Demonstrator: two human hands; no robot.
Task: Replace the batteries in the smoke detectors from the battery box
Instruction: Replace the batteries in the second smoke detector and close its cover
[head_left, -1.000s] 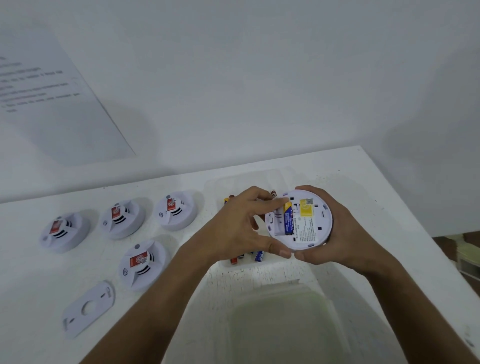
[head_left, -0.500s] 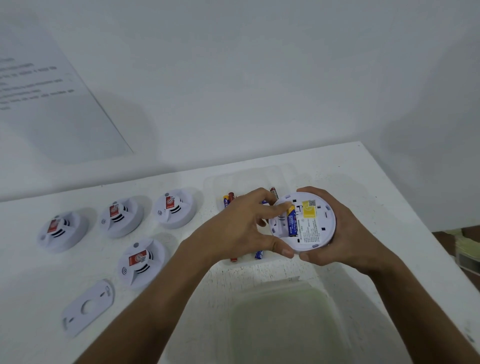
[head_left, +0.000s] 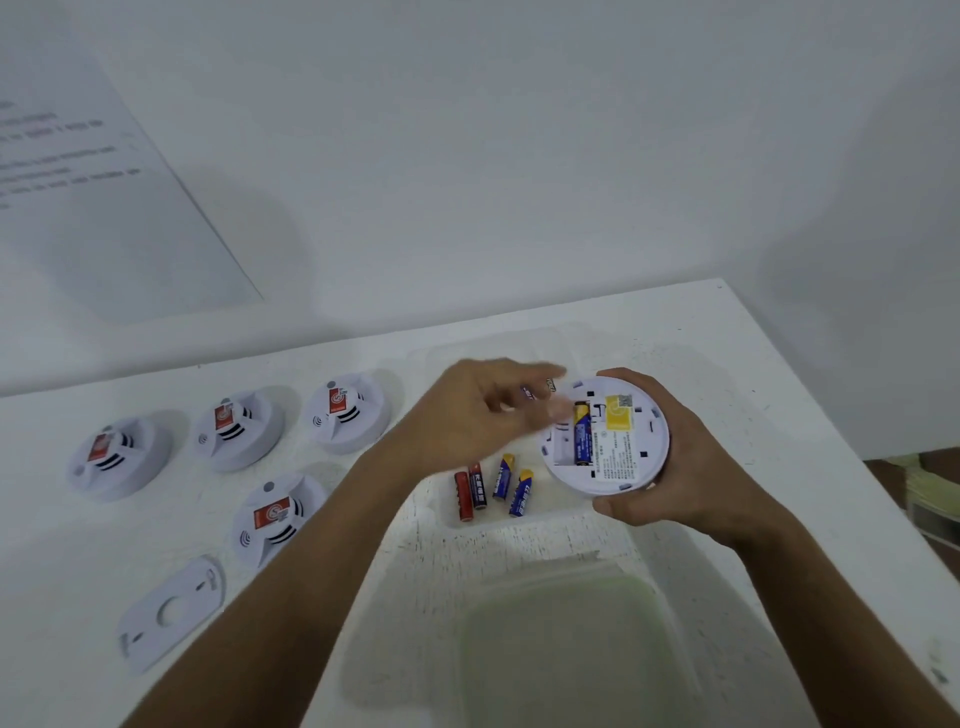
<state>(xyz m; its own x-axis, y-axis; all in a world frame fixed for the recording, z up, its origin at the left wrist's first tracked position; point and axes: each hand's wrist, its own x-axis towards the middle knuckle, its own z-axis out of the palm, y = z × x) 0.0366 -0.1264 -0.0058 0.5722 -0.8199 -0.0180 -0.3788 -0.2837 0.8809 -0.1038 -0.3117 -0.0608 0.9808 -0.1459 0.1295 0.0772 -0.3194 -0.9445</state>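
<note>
Our right hand (head_left: 675, 467) grips the upturned smoke detector (head_left: 605, 434), one blue battery (head_left: 583, 434) seated lengthwise beside an empty slot, while our blurred left hand (head_left: 478, 415), fingers loosely apart, hovers nearer the spare batteries (head_left: 493, 486) in the clear battery box (head_left: 436, 499) just below.

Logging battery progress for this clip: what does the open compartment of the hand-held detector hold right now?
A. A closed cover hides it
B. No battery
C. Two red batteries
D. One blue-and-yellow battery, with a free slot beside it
D: the smoke detector gripped by the right hand shows one blue-and-yellow battery seated, with an empty slot to its left; the left hand is blurred and holds nothing.
</note>
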